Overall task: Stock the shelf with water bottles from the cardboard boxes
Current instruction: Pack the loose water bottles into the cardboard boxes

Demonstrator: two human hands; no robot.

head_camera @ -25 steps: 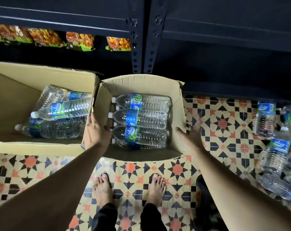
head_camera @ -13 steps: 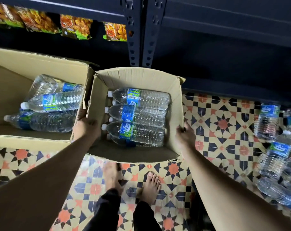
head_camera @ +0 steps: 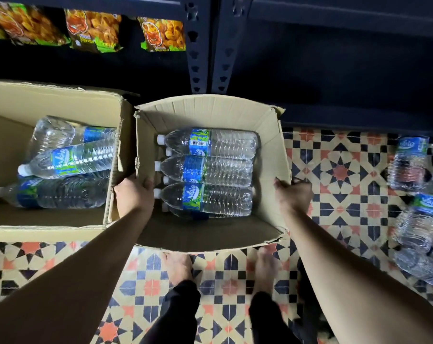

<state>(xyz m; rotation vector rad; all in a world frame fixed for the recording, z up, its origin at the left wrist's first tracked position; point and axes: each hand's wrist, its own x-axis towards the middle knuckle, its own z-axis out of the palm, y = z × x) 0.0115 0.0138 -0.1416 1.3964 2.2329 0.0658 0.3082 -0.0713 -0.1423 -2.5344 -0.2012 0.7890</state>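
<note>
Both hands are on the box (head_camera: 210, 112). Our left hand (head_camera: 133, 194) grips its left wall, thumb hooked over the rim to the inside, the other fingers hidden behind the cardboard. Our right hand (head_camera: 293, 194) takes the right wall, thumb at the rim and fingers curled round the outside, so each hand is closed on cardboard.

Inside the box lie the bottles (head_camera: 210, 170): three on top, side by side, white caps pointing left, blue-and-green labels showing, and at least one more peeking out underneath. They sit toward the far wall, and the near strip of the box bottom is bare.

The box is right in front of the dark shelf (head_camera: 334, 70), at the foot of its two uprights. Its near edge covers the toes of our feet (head_camera: 178, 266). We cannot tell whether the box rests on the floor or hangs just off it.

Just beside it on our left is the big box (head_camera: 49, 100), open, with more bottles (head_camera: 71, 160) lying in it, one tilted across the others. Over on our right, well apart from the box, loose bottles (head_camera: 414, 219) are heaped on the patterned tiles (head_camera: 339, 172). Up on the shelf at far left sits a row of snack bags (head_camera: 93, 31). The bay straight ahead is too dark to see into.
</note>
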